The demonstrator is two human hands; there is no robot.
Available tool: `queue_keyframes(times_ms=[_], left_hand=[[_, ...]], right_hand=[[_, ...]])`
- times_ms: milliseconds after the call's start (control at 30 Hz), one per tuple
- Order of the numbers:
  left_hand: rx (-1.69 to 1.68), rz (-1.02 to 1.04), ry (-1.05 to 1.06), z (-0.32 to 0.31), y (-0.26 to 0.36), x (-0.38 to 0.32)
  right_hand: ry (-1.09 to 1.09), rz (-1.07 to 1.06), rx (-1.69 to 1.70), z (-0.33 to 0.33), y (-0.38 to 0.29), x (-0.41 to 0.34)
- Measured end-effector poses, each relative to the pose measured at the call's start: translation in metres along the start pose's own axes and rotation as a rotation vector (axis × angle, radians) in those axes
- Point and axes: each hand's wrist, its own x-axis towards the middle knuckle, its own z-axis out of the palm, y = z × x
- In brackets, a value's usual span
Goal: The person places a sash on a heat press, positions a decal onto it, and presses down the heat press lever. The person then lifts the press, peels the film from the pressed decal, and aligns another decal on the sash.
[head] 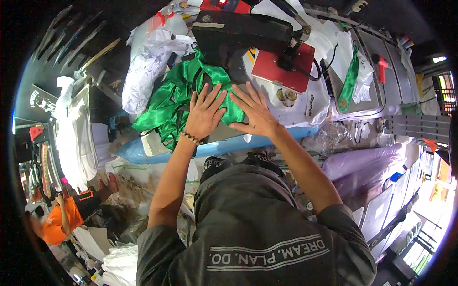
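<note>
My left hand (205,116) lies flat, fingers spread, on a piece of shiny green satin (233,109). My right hand (254,111) rests on the right side of the same piece, its thumb near the lower edge. Neither hand grips anything. To the left, touching my left hand, is a loose heap of green satin sashes (168,91) with dark cords or edging among them. Just beyond my fingers stands a black machine head (243,34), apparently a heat press. A red metal box (282,71) with a cable sits to its right.
Two round printed pieces (286,96) lie right of my right hand. A blue wrapped roll (300,133) runs along the front edge. Crumpled white wrapping (143,78) is at left. Rightward are another green sash (349,82) and a red heat gun (383,69). A person in orange (61,221) is lower left.
</note>
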Motion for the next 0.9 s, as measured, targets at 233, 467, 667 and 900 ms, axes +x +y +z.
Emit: queue_keyframes(times_ms=[233,467,667,900], left_hand=[[0.004,-0.042,-0.030,0.004,-0.001,-0.005],[0.045,-0.024,-0.021,0.000,0.001,-0.021],[0.063,-0.007,-0.012,0.002,0.002,-0.017],[-0.082,-0.140,0.044,-0.009,0.006,-0.037]], right_hand=[[0.238,-0.210,0.173,-0.089,-0.033,0.022],[0.621,-0.294,-0.222,-0.278,-0.081,0.120],[0.366,-0.913,-0.389,-0.282,-0.024,0.208],[0.258,-0.476,-0.338,-0.268,-0.053,0.198]])
